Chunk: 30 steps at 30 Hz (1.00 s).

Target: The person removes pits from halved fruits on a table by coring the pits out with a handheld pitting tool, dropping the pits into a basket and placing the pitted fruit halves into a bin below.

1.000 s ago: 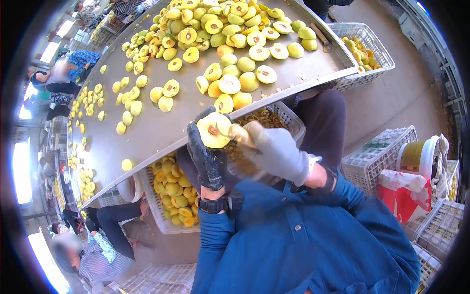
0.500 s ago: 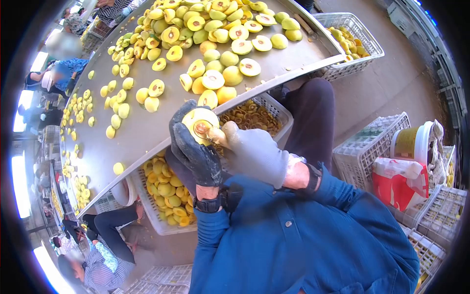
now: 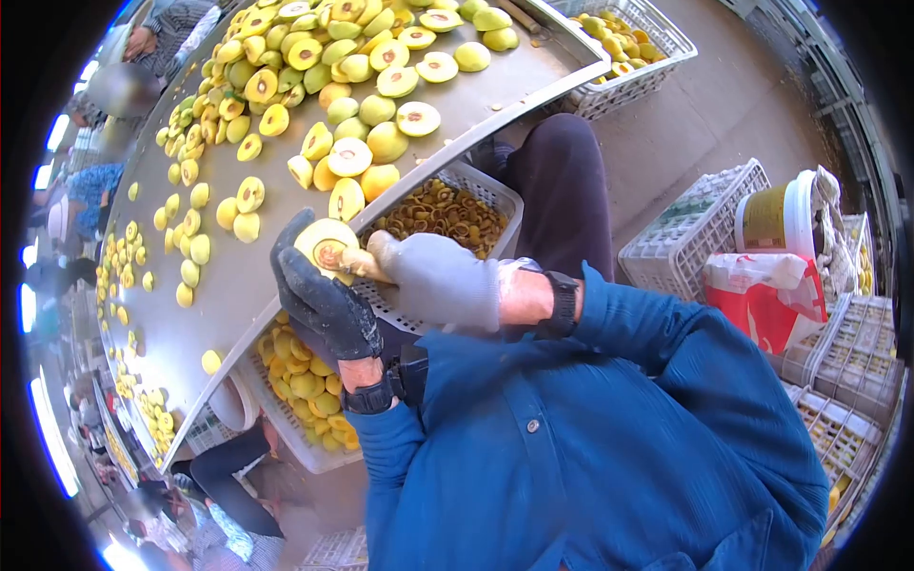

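Observation:
My left hand (image 3: 324, 300), in a black, dusty glove, cups a halved yellow peach (image 3: 319, 238) with its cut face and brown pit hollow turned up. In a grey glove with tan-stained fingertips, my right hand (image 3: 438, 276) is closed, its fingertips pressing at the hollow. Whatever those fingers grip is mostly hidden by the glove. Both hands are over the near edge of the metal table (image 3: 276, 162). Peach halves (image 3: 349, 157) lie just beyond my left hand, some cut side up. Below my right hand stands a crate of brown pits (image 3: 447, 214).
A crate of yellow peach halves (image 3: 309, 385) stands under the table edge. Another filled crate (image 3: 624, 43) is beyond the table corner. To the right are stacked crates (image 3: 690, 228), a bucket (image 3: 776, 219) and a red-white bag (image 3: 762, 295). Other people (image 3: 233, 476) sit along the left.
The whole view has shifted, so the table, crates and hands appear farther left. My left hand still cups the peach half, and my right fingertips remain at its hollow.

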Each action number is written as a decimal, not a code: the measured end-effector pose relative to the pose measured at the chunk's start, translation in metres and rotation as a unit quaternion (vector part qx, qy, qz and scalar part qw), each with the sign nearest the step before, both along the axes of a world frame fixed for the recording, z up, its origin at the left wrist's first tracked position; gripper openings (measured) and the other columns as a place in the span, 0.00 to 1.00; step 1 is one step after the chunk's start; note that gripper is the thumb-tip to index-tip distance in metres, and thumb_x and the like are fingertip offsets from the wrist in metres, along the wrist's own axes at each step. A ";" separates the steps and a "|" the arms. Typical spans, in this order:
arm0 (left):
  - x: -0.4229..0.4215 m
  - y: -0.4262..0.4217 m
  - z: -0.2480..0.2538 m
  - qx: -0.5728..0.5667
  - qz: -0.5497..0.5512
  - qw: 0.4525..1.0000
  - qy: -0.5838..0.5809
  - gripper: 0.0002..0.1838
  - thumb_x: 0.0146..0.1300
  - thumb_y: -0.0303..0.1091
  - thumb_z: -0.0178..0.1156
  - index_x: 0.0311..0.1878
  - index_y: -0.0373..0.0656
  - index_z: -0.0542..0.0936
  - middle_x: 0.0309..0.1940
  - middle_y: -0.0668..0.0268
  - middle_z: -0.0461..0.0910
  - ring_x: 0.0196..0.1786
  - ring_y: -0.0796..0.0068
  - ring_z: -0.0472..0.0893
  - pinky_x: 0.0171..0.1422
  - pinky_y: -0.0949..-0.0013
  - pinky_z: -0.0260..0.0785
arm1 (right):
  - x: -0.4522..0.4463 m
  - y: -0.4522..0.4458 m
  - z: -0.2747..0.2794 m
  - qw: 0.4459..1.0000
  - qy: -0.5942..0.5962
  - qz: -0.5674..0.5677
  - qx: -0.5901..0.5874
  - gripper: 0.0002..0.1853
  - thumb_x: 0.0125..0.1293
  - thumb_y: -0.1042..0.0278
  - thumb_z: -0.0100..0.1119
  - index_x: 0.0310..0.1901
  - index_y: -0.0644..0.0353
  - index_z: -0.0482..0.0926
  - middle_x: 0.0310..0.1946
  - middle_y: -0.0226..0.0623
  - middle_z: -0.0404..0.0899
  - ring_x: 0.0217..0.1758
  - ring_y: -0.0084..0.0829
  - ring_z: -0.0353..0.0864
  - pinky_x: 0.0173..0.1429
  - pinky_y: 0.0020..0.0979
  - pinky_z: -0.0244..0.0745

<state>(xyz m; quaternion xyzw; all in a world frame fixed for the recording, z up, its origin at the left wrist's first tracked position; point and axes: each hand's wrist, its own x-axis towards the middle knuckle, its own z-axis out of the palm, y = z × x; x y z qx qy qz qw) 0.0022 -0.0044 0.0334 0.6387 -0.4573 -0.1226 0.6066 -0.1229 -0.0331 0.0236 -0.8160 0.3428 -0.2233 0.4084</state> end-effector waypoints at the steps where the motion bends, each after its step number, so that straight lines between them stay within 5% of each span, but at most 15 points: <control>1: -0.001 0.001 0.000 0.009 0.012 0.999 -0.032 0.17 0.69 0.36 0.52 0.52 0.32 0.77 0.46 0.59 0.80 0.46 0.68 0.80 0.53 0.66 0.74 | -0.002 0.000 0.001 1.000 0.004 0.007 0.021 0.12 0.60 0.69 0.57 0.40 0.69 0.70 0.22 0.54 0.78 0.30 0.54 0.82 0.34 0.50 0.74; 3: 0.002 0.002 -0.002 0.018 0.018 0.994 -0.104 0.16 0.67 0.35 0.53 0.52 0.33 0.78 0.45 0.59 0.80 0.46 0.68 0.81 0.53 0.66 0.74 | -0.007 -0.004 0.006 0.999 0.013 0.022 0.030 0.12 0.60 0.69 0.57 0.40 0.68 0.69 0.22 0.54 0.78 0.29 0.54 0.82 0.34 0.50 0.74; 6: 0.002 0.001 -0.003 0.010 -0.009 1.000 0.006 0.15 0.67 0.34 0.54 0.51 0.34 0.78 0.45 0.59 0.80 0.45 0.68 0.81 0.52 0.66 0.74 | -0.008 -0.008 -0.001 0.999 0.000 0.039 0.023 0.12 0.60 0.69 0.57 0.40 0.67 0.69 0.22 0.54 0.78 0.29 0.55 0.81 0.32 0.50 0.73; 7: 0.005 0.002 -0.002 0.036 0.001 0.992 -0.124 0.16 0.67 0.33 0.55 0.52 0.32 0.77 0.45 0.58 0.80 0.45 0.67 0.81 0.51 0.65 0.75 | -0.005 -0.009 -0.004 0.999 -0.012 0.045 0.017 0.12 0.60 0.69 0.57 0.40 0.67 0.69 0.21 0.54 0.78 0.28 0.55 0.81 0.32 0.50 0.73; 9: 0.003 0.002 -0.003 0.006 0.011 0.992 -0.128 0.16 0.67 0.32 0.56 0.53 0.32 0.76 0.45 0.57 0.80 0.44 0.66 0.81 0.51 0.64 0.76 | -0.009 -0.009 -0.004 0.999 -0.014 0.039 -0.003 0.13 0.60 0.68 0.57 0.42 0.63 0.68 0.20 0.51 0.76 0.26 0.52 0.80 0.29 0.48 0.71; 12: -0.006 0.008 -0.004 0.015 0.046 0.987 -0.155 0.22 0.72 0.42 0.44 0.54 0.32 0.74 0.46 0.55 0.79 0.48 0.62 0.80 0.56 0.61 0.71 | 0.000 -0.006 -0.005 0.999 -0.040 0.030 -0.002 0.14 0.61 0.67 0.58 0.44 0.62 0.66 0.20 0.51 0.75 0.26 0.52 0.79 0.29 0.48 0.71; 18: -0.015 0.008 0.007 0.013 0.040 0.994 0.098 0.26 0.76 0.46 0.38 0.56 0.31 0.73 0.49 0.54 0.78 0.50 0.61 0.79 0.58 0.60 0.71 | 0.001 0.001 0.002 0.998 -0.051 0.002 0.038 0.15 0.61 0.67 0.58 0.43 0.65 0.67 0.24 0.55 0.78 0.30 0.57 0.81 0.33 0.51 0.73; 26: -0.009 -0.004 -0.005 -0.039 0.004 0.998 0.041 0.24 0.74 0.46 0.43 0.55 0.31 0.74 0.48 0.55 0.78 0.48 0.63 0.80 0.55 0.61 0.74 | 0.000 0.003 -0.011 0.999 -0.044 -0.021 0.015 0.10 0.62 0.66 0.58 0.39 0.62 0.71 0.22 0.51 0.76 0.27 0.52 0.80 0.29 0.47 0.71; 30: 0.001 -0.003 -0.015 0.004 -0.030 1.000 0.003 0.27 0.76 0.47 0.35 0.55 0.31 0.74 0.52 0.52 0.77 0.52 0.60 0.79 0.58 0.60 0.72 | -0.007 -0.004 -0.011 1.000 0.015 -0.009 0.002 0.11 0.62 0.66 0.57 0.42 0.63 0.71 0.23 0.51 0.77 0.28 0.52 0.81 0.29 0.47 0.72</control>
